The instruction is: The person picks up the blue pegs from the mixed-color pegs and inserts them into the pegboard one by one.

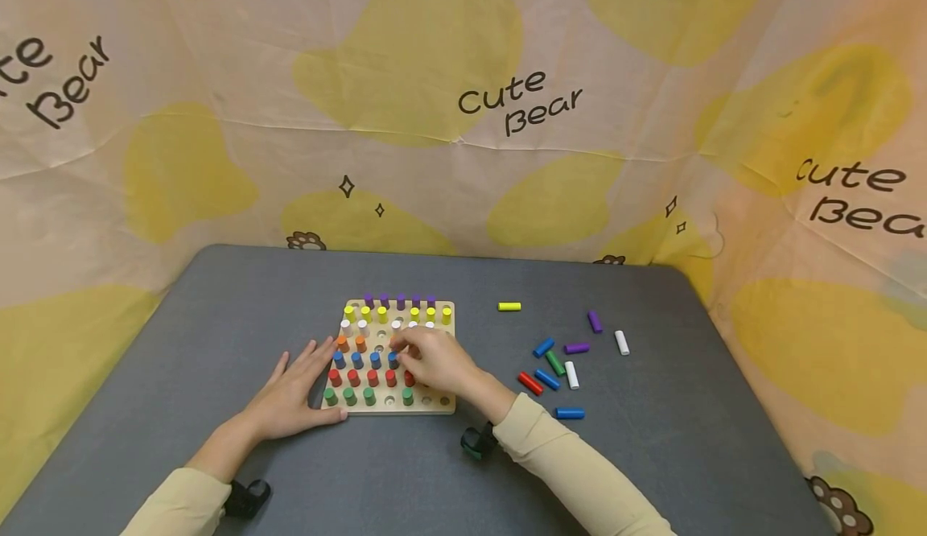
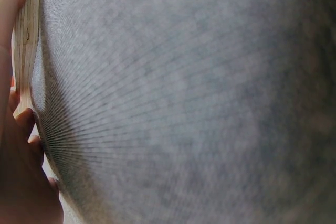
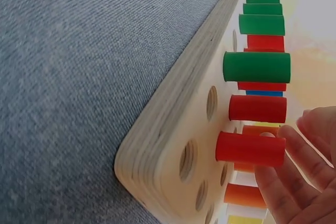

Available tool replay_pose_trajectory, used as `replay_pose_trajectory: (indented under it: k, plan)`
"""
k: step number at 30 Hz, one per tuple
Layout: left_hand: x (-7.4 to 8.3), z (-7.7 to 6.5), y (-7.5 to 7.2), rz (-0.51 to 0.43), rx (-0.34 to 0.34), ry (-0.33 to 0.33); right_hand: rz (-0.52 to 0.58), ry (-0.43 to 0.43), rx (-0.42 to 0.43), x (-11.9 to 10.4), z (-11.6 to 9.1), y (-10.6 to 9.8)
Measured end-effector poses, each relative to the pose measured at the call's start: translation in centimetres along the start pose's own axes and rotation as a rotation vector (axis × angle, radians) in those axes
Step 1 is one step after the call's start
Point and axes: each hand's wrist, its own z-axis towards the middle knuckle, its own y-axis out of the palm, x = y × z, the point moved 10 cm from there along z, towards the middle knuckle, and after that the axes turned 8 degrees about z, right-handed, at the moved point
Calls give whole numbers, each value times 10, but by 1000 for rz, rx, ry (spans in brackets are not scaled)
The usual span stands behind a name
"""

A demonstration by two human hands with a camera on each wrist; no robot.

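A pale wooden pegboard (image 1: pixel 447 359) lies on the grey table with coloured pegs standing in rows, purple at the back and green at the front. My left hand (image 1: pixel 290 399) rests along its left edge, fingers fairly straight and spread, thumb at the front left corner. Over the middle of the board, my right hand (image 1: pixel 434 359) pinches an orange peg (image 3: pixel 261 129) in the orange row, its fingertips partly hiding it. Beside those fingers stand red pegs (image 3: pixel 250 149), and a green peg (image 3: pixel 256 67) stands near the front edge. Several holes show bare in the front right area.
Loose pegs lie right of the board: a yellow peg (image 1: pixel 509 307) further back, a red peg (image 1: pixel 530 383), a green peg (image 1: pixel 554 363), two purple, two white and several blue pegs. A printed cloth (image 1: pixel 405 198) hangs behind the table.
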Motion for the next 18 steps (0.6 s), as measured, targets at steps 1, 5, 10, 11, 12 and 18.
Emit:
replay_pose_trajectory:
  k: [1,5,10,11,12,18]
  plan:
    - [0,0,0,0,0,1,-2,-5,4,-1,-1,-1]
    - [1,0,-1,-3,1,4,-2,-30,27,-3,-4,-8]
    - [0,0,0,-1,-1,5,23,-57,37,-2,-10,-17]
    - [0,0,0,-1,-1,5,28,-58,35,-1,-12,-19]
    - [0,0,0,-1,-2,4,33,-60,35,0,-13,-21]
    - [1,0,-1,-4,-4,3,78,-68,37,5,-22,-32]
